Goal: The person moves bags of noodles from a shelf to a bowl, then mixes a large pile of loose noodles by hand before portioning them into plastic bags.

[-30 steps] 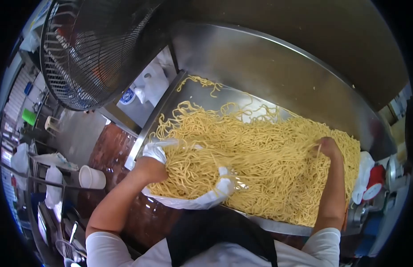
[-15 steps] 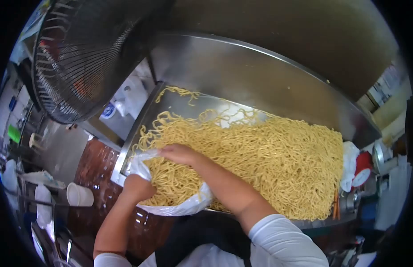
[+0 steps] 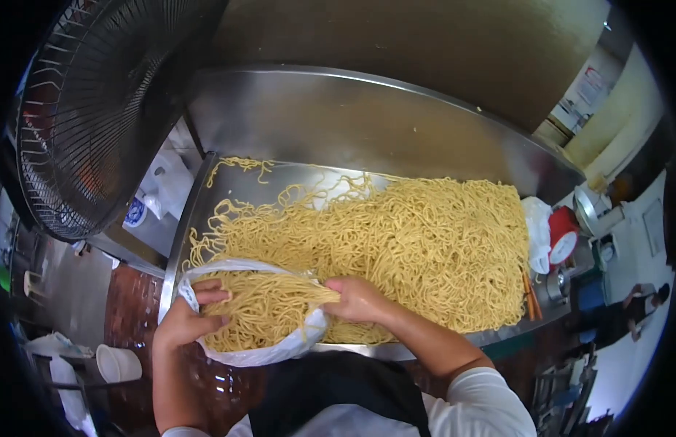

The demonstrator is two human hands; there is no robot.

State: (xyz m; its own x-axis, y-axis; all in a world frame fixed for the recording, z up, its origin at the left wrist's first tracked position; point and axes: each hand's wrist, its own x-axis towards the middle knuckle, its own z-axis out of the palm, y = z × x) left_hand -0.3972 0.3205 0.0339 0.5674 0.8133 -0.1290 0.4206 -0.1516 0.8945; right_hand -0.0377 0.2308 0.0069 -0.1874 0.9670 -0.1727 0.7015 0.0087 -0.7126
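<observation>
A white plastic bag (image 3: 269,356) full of yellow noodles lies open-mouthed at the front left of the metal table. At the bag's left rim is my left hand (image 3: 183,320), its thumb and fingers spread and resting over the noodles inside. My right hand (image 3: 356,299) is closed on a bunch of noodles (image 3: 316,293) at the bag's right side, the strands stretching from the bag to my fingers. A large heap of loose noodles (image 3: 440,247) covers the middle and right of the table, just beyond both hands.
The metal table (image 3: 199,207) has a raised back panel (image 3: 338,116). A large fan (image 3: 97,124) stands at left. At the right end are a white bag (image 3: 536,231), a red container (image 3: 563,237) and chopsticks (image 3: 531,297). Another person (image 3: 629,317) stands far right.
My left hand has gone from a closed grip on the bag's edge to spread fingers. My right hand has moved right and taken a bunch of noodles. The bag's mouth is wider.
</observation>
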